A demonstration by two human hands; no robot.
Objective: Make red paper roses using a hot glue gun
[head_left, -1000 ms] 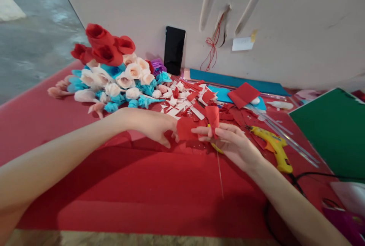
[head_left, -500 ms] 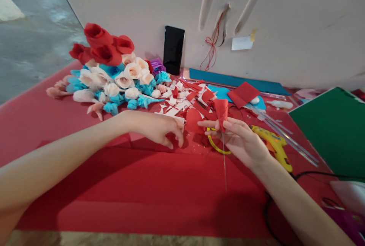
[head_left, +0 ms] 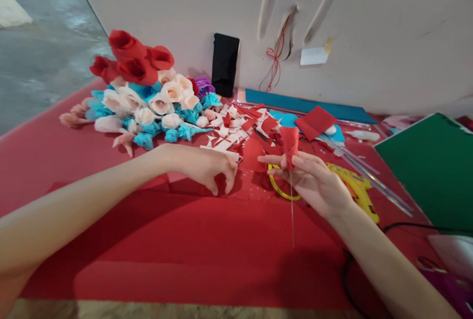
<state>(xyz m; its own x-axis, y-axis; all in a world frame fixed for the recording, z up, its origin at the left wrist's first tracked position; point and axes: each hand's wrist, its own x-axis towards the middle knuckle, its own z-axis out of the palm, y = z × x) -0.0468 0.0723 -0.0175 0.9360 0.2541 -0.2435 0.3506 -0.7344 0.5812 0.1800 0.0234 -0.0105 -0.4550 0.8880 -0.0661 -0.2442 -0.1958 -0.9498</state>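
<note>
My right hand (head_left: pixel 321 181) pinches the base of a rolled red paper flower (head_left: pixel 289 140) between thumb and fingers. A thin wire stem (head_left: pixel 292 215) hangs straight down from it. My left hand (head_left: pixel 205 165) is low over the red tabletop, fingers bent and thumb apart, with nothing visible in it. Between the hands lies a red paper petal (head_left: pixel 253 154), at the edge of a heap of red and white paper scraps (head_left: pixel 236 129). A yellow ring-shaped handle (head_left: pixel 280 191) shows below my right fingers, partly hidden by them.
Paper flowers (head_left: pixel 148 97) in red, white, blue and pink are piled at the left. A dark phone (head_left: pixel 225 65) leans on the wall. Right of my hand are a yellow glue gun (head_left: pixel 364 195) with a black cord, clear sticks (head_left: pixel 373 176) and a green board (head_left: pixel 432 171).
The left thumb and fingers have shifted slightly at the tabletop. My right hand, with the red paper flower, has moved a little to the right.
</note>
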